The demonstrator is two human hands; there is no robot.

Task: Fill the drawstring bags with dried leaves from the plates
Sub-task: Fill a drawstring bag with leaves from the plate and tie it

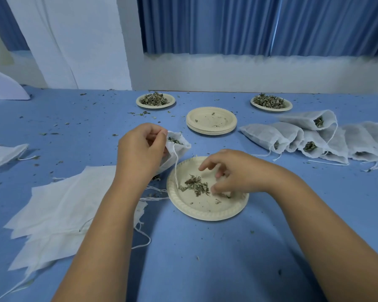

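Drawstring bag, single (4,153): lying flat and empty at the desk's (205,258) left edge.
Empty bag stack (59,214): lying fanned toward the near-left corner, cords trailing toward the near plate.
Left hand (140,149): gripping the held bag, fingers and thumb curled and clamped on the cloth at its mouth.
Left leaf plate (155,100): standing heaped near the far edge, left of centre.
Held bag (180,149): sitting mid-desk just beyond the near plate's far-left rim, mouth gaping, leaves showing inside; its cord is hanging over that rim.
Near plate (205,211): sitting mid-desk, carrying a small patch of dried leaves (195,185).
Plate stack (211,120): sitting beyond the near plate, a few crumbs on top.
Right hand (234,173): hovering over the near plate's right half, fingers curled and spread apart, tips down at the leaves; blurred, so cannot tell whether it is pinching any.
Right leaf plate (271,102): standing heaped near the far edge, right of centre.
Filled bags (314,136): lying overlapped in a row toward the right edge, mouths open, leaves showing.
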